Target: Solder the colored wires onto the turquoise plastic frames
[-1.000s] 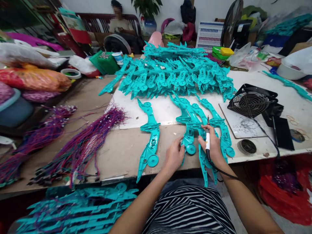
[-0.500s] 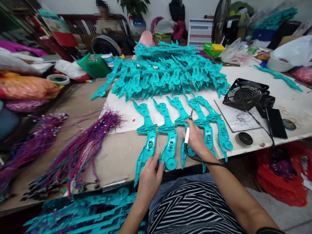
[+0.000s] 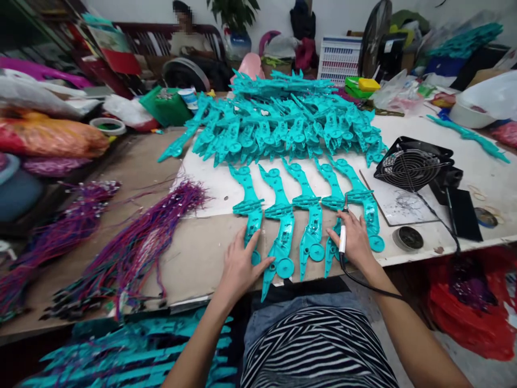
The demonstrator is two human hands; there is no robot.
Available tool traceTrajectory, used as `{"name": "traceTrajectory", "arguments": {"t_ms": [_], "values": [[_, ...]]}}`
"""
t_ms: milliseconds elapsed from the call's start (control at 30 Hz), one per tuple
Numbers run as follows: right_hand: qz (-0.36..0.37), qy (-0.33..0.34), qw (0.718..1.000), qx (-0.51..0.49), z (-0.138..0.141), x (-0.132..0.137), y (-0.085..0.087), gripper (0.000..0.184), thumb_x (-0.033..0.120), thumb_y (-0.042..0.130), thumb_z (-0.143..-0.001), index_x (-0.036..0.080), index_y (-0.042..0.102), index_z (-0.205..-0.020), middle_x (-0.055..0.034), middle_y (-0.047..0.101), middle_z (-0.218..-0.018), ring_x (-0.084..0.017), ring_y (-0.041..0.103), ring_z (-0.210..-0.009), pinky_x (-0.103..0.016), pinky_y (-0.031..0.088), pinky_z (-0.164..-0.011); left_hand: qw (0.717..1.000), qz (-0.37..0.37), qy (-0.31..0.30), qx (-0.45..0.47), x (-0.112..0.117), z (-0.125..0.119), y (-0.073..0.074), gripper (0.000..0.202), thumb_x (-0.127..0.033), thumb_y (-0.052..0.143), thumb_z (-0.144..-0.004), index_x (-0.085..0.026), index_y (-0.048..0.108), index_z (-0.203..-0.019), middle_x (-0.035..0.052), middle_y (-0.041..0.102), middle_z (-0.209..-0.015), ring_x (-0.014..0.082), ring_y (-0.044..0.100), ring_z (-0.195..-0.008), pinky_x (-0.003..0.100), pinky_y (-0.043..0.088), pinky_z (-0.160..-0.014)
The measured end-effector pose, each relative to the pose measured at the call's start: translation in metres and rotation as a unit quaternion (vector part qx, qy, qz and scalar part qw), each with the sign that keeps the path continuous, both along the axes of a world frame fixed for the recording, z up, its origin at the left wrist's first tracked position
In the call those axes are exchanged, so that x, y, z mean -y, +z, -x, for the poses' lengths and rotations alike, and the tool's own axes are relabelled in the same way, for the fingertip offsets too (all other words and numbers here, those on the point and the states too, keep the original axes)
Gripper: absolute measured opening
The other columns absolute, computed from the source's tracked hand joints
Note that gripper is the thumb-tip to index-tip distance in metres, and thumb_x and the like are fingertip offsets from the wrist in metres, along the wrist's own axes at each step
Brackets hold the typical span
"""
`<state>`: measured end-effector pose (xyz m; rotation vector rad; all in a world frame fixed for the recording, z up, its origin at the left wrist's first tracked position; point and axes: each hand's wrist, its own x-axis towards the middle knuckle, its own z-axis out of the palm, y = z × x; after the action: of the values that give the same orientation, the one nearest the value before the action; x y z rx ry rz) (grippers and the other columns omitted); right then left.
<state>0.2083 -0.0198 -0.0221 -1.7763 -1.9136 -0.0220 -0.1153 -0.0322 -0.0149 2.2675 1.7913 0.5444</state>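
Note:
Several teal plastic bow-shaped parts lie side by side on the table in front of me. My left hand point(image 3: 239, 265) has its fingers spread over the lower half of the leftmost teal part point(image 3: 246, 186), hiding much of it. Its thumb reaches the lower end of the second teal part point(image 3: 279, 229). In my right hand point(image 3: 357, 240) is a soldering iron point(image 3: 343, 240), white-handled with a black cord, its tip pointing away from me. The hand is over the fourth teal part point(image 3: 332, 183) and covers some of it; whether the tip touches is unclear.
A large heap of teal parts point(image 3: 283, 124) fills the back. Bundles of purple-red wires point(image 3: 157, 231) lie left. At right are a black fan point(image 3: 412, 161), a round tin point(image 3: 407, 237) and a board point(image 3: 399, 207). More teal parts point(image 3: 133, 350) lie below the table edge. A person sits behind.
My left hand has shifted left and up onto the leftmost part, its fingers spreading. My right hand has carried the soldering iron rightward, away from the third part. The view has shifted slightly.

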Motion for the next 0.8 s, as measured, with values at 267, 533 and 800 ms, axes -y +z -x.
{"name": "traceTrajectory", "arguments": {"t_ms": [267,533,800], "values": [[-0.043,0.006,0.998,0.038,-0.012,-0.010,0.019,0.043,0.052,0.049,-0.093,0.020,0.056,-0.120,-0.0173,0.063,-0.130,-0.036,0.048,-0.133,-0.065,0.032,-0.108,0.999,-0.020,-0.005,-0.028,-0.003,0.001,0.013,0.074,-0.054,0.074,-0.077,-0.019,0.056,-0.139,0.0224,0.038,-0.155,0.0469,0.032,-0.143,0.063,0.037,-0.109],[-0.001,-0.027,0.998,0.051,-0.060,-0.023,-0.001,0.070,0.075,0.032,-0.086,0.018,0.053,-0.120,-0.0199,0.065,-0.122,-0.038,0.062,-0.114,-0.062,0.045,-0.096,0.992,0.064,-0.083,-0.068,-0.010,-0.006,0.025,0.079,-0.068,0.073,-0.070,-0.024,0.060,-0.135,0.0185,0.032,-0.160,0.0462,0.028,-0.145,0.069,0.030,-0.111],[-0.088,0.120,0.987,0.052,-0.004,-0.034,0.018,0.061,0.074,0.038,-0.086,0.022,0.053,-0.114,-0.0199,0.069,-0.112,-0.044,0.066,-0.107,-0.062,0.054,-0.086,0.992,0.009,-0.107,0.061,-0.008,0.005,0.023,0.095,-0.070,0.070,-0.072,-0.018,0.044,-0.148,0.0238,0.030,-0.159,0.0450,0.026,-0.147,0.066,0.030,-0.113]]}}
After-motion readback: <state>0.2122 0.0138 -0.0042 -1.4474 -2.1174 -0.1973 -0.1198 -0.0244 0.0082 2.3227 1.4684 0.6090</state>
